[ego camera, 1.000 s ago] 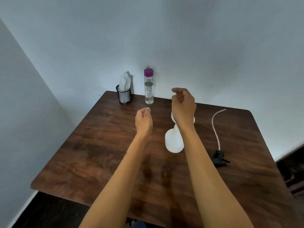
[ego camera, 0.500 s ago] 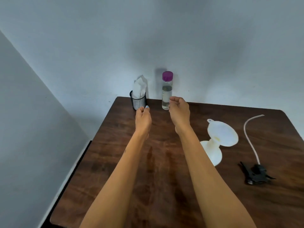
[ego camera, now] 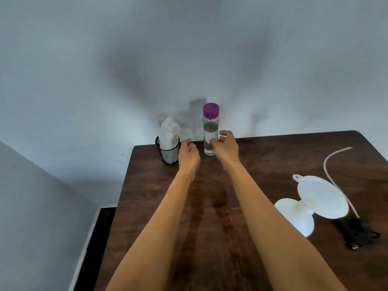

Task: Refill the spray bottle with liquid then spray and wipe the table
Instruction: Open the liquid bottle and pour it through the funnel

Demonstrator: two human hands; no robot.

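A clear bottle [ego camera: 210,131] with a purple cap, part full of clear liquid, stands upright at the back of the brown table [ego camera: 151,206]. My right hand [ego camera: 226,150] is at its lower right side, thumb and fingers apart and curled toward it, fingertips at its wall; no firm grip shows. My left hand [ego camera: 189,155] hovers left of the bottle, loosely curled and holding nothing. The white spray bottle body [ego camera: 294,217] stands at the right with a white funnel [ego camera: 321,196] in its neck. Its black spray head [ego camera: 359,232] with a pale tube [ego camera: 333,171] lies beside it.
A black mesh cup [ego camera: 169,154] with white tissues [ego camera: 168,131] stands at the table's back left corner, close to my left hand. Grey walls run behind and to the left. The table's left edge drops to a dark floor [ego camera: 100,238].
Both hands have moved away from the funnel and spray bottle toward the back of the table. My right hand has reached the clear bottle, and my view has swung left.
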